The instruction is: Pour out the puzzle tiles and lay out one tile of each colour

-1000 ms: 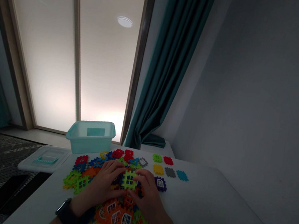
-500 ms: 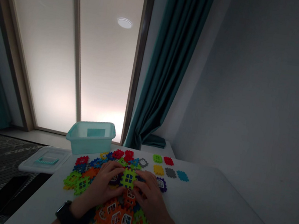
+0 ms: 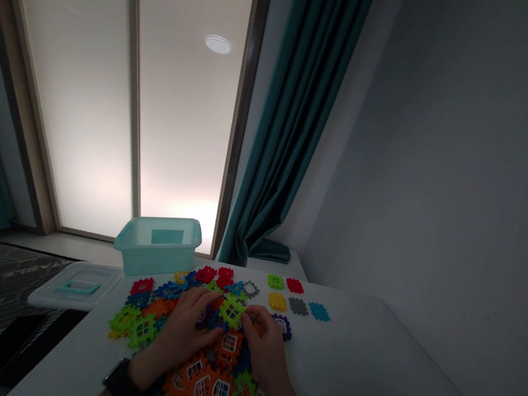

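A bright green toy building tile [image 3: 232, 312] with a window cut-out is tilted above the middle of a colourful pile. My right hand [image 3: 266, 342] pinches it by its right corner, between thumb and fingertips. To the left of the tile is my left hand [image 3: 186, 327], a dark watch on its wrist. Its thumb and fingers are spread and seem just off the tile, over the pile. Orange tiles with white window frames [image 3: 221, 393] lie below the hands. Another green tile [image 3: 245, 392] rests beside them. More green window tiles [image 3: 143, 331] lie left of my left hand.
On the white table [image 3: 357, 371], green, red, yellow, grey and blue tiles [image 3: 320, 311] are set out separately at the back right. A purple tile [image 3: 282, 326] lies near my right hand. A teal bin [image 3: 155, 260] stands at the back left, next to its lid [image 3: 76, 287].
The green tile has turned from square-on to a tilt. My left fingers have come away from its left side, while my right hand keeps its corner. The view has shifted slightly.
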The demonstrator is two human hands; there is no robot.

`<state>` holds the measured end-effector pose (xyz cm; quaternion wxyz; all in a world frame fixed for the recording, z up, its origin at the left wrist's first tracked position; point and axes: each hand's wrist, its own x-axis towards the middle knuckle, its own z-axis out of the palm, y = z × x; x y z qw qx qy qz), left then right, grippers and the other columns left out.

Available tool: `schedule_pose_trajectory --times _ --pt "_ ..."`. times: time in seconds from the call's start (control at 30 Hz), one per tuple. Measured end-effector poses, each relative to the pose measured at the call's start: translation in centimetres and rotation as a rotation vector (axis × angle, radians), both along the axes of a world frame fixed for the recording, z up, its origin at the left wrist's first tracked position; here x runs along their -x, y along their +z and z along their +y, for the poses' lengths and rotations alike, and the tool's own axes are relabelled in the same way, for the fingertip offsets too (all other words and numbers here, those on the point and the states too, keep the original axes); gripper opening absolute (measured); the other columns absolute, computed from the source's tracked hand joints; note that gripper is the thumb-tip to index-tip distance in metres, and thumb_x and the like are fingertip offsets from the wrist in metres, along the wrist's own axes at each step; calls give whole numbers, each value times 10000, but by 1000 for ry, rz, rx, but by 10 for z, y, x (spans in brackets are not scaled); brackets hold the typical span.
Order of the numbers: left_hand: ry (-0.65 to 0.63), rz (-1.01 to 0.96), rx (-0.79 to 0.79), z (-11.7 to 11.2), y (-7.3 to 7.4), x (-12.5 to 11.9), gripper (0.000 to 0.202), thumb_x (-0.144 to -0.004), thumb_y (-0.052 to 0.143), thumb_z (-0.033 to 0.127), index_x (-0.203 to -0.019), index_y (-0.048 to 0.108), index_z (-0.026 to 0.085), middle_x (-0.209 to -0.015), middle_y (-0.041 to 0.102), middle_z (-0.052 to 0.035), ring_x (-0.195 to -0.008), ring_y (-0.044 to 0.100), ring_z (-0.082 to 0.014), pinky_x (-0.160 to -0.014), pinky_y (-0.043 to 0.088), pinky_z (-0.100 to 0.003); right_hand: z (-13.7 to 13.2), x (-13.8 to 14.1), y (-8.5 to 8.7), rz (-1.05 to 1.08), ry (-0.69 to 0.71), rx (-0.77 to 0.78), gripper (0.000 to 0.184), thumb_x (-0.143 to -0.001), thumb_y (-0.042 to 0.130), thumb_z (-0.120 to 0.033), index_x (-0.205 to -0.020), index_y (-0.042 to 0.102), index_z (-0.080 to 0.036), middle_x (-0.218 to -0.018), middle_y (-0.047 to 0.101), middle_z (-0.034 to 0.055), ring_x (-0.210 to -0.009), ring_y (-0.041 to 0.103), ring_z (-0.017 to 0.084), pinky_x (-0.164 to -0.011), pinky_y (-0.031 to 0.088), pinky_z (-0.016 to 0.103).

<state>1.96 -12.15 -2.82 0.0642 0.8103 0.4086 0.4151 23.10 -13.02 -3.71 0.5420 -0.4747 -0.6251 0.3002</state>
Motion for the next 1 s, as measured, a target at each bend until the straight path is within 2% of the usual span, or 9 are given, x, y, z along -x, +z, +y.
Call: schedule_pose_trajectory --times 0.07,0.13,0.3,0.47,0.57,0.67,0.77,0.87,1.0 --pt "-22 55 -26 0 -2 1 625 -794 781 267 -1368 537 288 -1243 622 -88 -1141 572 -313 -966 501 -486 2 1 0 95 31 91 372 -857 643 -558 -902 684 -192 -888 727 84 -879 689 278 -795 554 370" --pt "-21 87 -44 1 -2 1 661 -792 793 267 -1394 522 294 -1237 628 -86 -1131 578 -310 -957 509 -477 3 2 1 157 47 139 416 -809 681 -594 -904 702 -190 -883 731 82 -891 689 287 -808 550 372" --pt "-3 128 -102 1 -1 3 528 -813 796 311 -1301 599 275 -1168 652 -82 -1090 596 -307 -944 517 -477 1 6 2 227 107 204 456 -769 721 -605 -952 722 -186 -806 706 57 -824 677 262 -774 548 362" --pt "-19 120 -153 2 -2 6 454 -801 804 424 -1186 655 236 -1119 652 -100 -1064 604 -319 -932 529 -495 0 6 3 242 200 220 474 -858 648 -575 -1127 690 -188 -794 687 35 -770 674 232 -723 561 349" --pt "6 78 -148 3 -4 8 438 -804 793 458 -1158 666 234 -1156 625 -116 -1084 600 -326 -920 545 -488 -1 0 8 64 209 131 394 -944 546 -503 -1164 691 -211 -951 725 75 -906 696 260 -822 579 404" --pt "33 45 -140 6 -6 11 420 -821 774 469 -1154 663 239 -1193 601 -124 -1088 602 -328 -922 552 -493 -3 -7 13 -219 175 -97 322 -953 548 -346 -1243 663 -267 -1190 693 85 -1132 644 272 -1008 524 457" --pt "35 37 -150 11 -6 14 404 -845 742 486 -1153 664 236 -1207 592 -129 -1090 603 -329 -917 559 -491 -4 -13 14 -428 209 -247 493 -905 608 -231 -1390 550 -303 -1387 599 78 -1297 548 268 -1103 465 471" --pt "9 64 -158 15 -1 14 405 -854 730 498 -1155 668 234 -1219 592 -133 -1116 594 -333 -936 550 -489 1 -15 14 -518 242 -283 582 -884 653 -202 -1432 493 -315 -1443 562 71 -1334 521 264 -1111 462 480" --pt "-18 103 -162 23 11 10 425 -843 741 512 -1163 672 241 -1207 603 -120 -1130 586 -330 -973 526 -499 16 -20 20 -517 261 -318 449 -925 616 -202 -1356 557 -314 -1390 608 55 -1297 556 246 -1096 475 476"
